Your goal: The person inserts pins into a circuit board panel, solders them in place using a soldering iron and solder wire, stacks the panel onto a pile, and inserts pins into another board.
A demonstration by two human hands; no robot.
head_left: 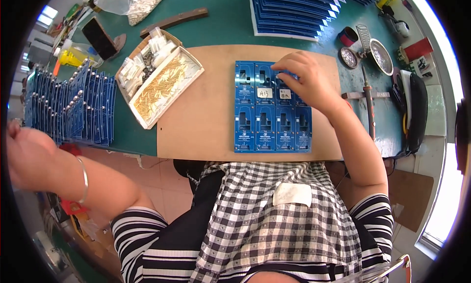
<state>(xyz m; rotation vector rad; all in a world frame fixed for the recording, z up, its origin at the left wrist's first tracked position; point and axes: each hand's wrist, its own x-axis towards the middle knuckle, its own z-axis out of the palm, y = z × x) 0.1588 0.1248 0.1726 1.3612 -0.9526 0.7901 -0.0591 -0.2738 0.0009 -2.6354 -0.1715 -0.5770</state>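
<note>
A blue circuit board panel (255, 106), made of several repeated units with cutouts, lies flat on a brown board. Two small white labels with handwriting (264, 92) rest on its upper half. My right hand (306, 79) is over the panel's far edge, thumb and forefinger bent toward each other in a pinch; anything between the tips is too small to make out. Far to the left, my left hand (32, 155) is raised beside a row of upright blue boards (73, 109). Its fingers are curled together at the picture's rim, and what they hold, if anything, is hidden.
Left of the panel, a cardboard box (167, 89) holds gold pins and small white parts, overlapping the brown board (196, 136). Stacked blue boards (292, 13) stand at the back. Metal dishes (381, 56) and a soldering-iron-like tool (368, 101) are at right. A phone (99, 38) stands back left.
</note>
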